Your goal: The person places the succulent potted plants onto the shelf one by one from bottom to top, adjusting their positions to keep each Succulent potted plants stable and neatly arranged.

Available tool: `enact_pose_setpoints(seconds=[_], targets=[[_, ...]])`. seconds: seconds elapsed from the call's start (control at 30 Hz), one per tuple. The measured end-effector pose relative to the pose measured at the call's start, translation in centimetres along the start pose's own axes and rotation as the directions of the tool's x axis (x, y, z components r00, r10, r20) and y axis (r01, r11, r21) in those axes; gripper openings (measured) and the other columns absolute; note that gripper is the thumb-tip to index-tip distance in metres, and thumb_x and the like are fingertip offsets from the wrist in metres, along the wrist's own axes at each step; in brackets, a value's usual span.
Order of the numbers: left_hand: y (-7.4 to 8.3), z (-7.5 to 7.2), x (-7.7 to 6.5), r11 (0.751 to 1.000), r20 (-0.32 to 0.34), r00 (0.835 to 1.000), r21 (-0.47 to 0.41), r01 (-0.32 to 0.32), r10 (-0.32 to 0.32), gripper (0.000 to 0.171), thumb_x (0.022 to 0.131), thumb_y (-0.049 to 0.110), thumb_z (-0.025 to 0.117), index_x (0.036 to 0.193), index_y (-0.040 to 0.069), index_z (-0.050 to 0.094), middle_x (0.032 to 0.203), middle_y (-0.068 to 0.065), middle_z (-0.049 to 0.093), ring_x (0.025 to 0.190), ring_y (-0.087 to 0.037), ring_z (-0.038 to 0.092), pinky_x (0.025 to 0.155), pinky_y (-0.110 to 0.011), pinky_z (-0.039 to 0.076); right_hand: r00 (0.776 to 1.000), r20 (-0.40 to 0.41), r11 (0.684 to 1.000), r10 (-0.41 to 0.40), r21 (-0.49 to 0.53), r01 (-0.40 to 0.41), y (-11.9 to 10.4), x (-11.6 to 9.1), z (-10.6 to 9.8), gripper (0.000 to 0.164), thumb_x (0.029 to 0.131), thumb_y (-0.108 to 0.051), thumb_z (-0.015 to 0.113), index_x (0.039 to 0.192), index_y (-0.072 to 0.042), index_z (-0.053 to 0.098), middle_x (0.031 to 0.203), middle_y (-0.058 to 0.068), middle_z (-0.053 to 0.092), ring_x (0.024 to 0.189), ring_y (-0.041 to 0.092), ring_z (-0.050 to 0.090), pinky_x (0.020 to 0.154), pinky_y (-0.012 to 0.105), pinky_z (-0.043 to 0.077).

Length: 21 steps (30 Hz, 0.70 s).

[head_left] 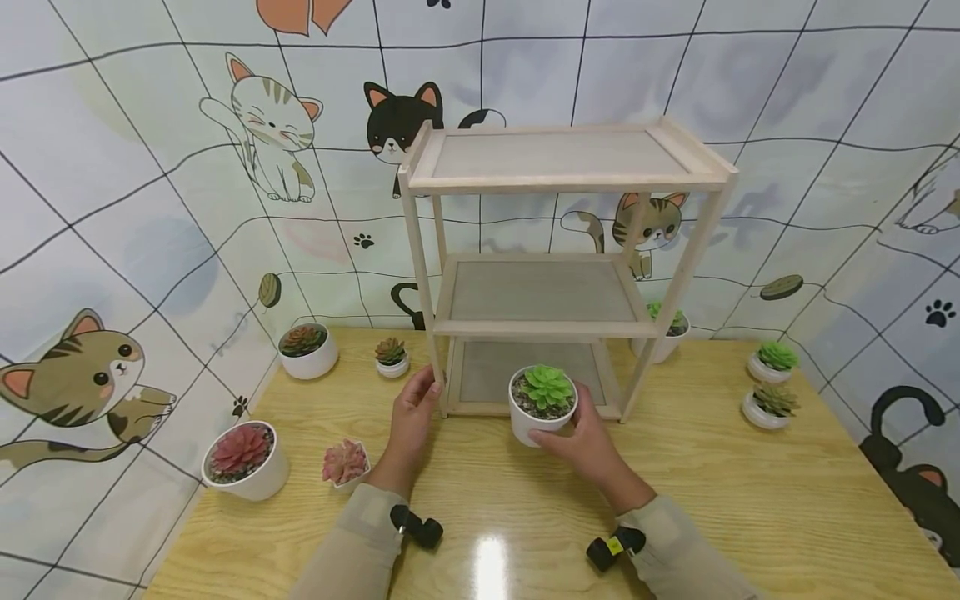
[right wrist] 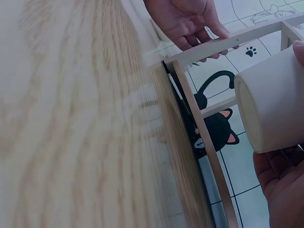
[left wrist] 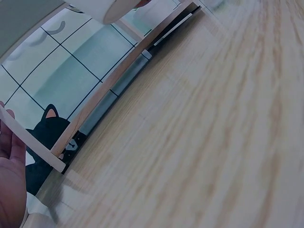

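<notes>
In the head view my right hand (head_left: 588, 442) grips a white pot with a bright green succulent (head_left: 547, 388), in front of the bottom tier of a pale wooden three-tier shelf (head_left: 555, 327). The right wrist view shows the underside of the white pot (right wrist: 273, 102), held off the table, with fingers (right wrist: 285, 183) below it. My left hand (head_left: 412, 417) is at the shelf's left front post. Its relaxed fingers (left wrist: 5, 137) lie behind the post (left wrist: 33, 140), seen in the left wrist view. The right wrist view also shows that left hand (right wrist: 187, 21) palm-side, touching the post.
Potted succulents stand left: a large reddish one (head_left: 309, 354), a small brownish one (head_left: 391, 358), a large red one (head_left: 247, 462) and a small pink one (head_left: 347, 463). Right are a green pot (head_left: 670, 333) behind the shelf and two small pots (head_left: 773, 362). Cat-patterned walls surround the wooden table (head_left: 712, 467).
</notes>
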<state>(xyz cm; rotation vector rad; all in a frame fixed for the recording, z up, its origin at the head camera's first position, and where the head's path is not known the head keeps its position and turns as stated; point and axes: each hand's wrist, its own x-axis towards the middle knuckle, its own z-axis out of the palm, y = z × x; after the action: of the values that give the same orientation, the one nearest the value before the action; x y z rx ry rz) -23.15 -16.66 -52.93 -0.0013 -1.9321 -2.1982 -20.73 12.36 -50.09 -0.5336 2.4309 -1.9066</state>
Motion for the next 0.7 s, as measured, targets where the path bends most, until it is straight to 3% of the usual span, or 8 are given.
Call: enact_pose_setpoints(seconds=[0.3, 0.53, 0.7], targets=[[0.3, 0.1, -0.1, 1.000, -0.014, 1.000, 0.009, 0.006, -0.006, 0.039, 0.108, 0.013, 0.055, 0.144, -0.001, 0.056, 0.139, -0.025, 0.061, 0.127, -0.027, 0.058, 0.098, -0.022, 0.046, 0.998, 0.012, 0.998, 0.062, -0.011, -0.062, 0.0, 0.7, 1.0, 0.094, 0.083, -0.015, 0.087, 0.155, -0.004, 0.028, 0.154, 0.018, 0.043, 0.147, 0.038, 0.040, 0.121, 0.057, 0.031], [0.3, 0.1, -0.2, 1.000, -0.003, 1.000, 0.022, 0.000, 0.000, 0.039, 0.108, 0.013, 0.055, 0.144, 0.000, 0.056, 0.141, -0.028, 0.058, 0.116, -0.008, 0.060, 0.097, -0.021, 0.046, 0.997, 0.029, 0.997, 0.071, -0.010, -0.070, 0.2, 1.2, 1.8, 0.091, 0.084, -0.015, 0.086, 0.154, -0.003, 0.030, 0.152, 0.019, 0.045, 0.146, 0.037, 0.042, 0.121, 0.056, 0.032], [0.2, 0.0, -0.1, 1.000, -0.003, 1.000, 0.026, -0.008, 0.008, 0.039, 0.108, 0.012, 0.054, 0.144, -0.002, 0.055, 0.140, -0.027, 0.059, 0.112, -0.002, 0.060, 0.097, -0.020, 0.046, 0.996, 0.043, 0.997, 0.077, -0.008, -0.077, 0.0, 1.6, 2.4, 0.089, 0.085, -0.017, 0.086, 0.154, -0.003, 0.030, 0.153, 0.019, 0.045, 0.147, 0.037, 0.041, 0.121, 0.055, 0.032]])
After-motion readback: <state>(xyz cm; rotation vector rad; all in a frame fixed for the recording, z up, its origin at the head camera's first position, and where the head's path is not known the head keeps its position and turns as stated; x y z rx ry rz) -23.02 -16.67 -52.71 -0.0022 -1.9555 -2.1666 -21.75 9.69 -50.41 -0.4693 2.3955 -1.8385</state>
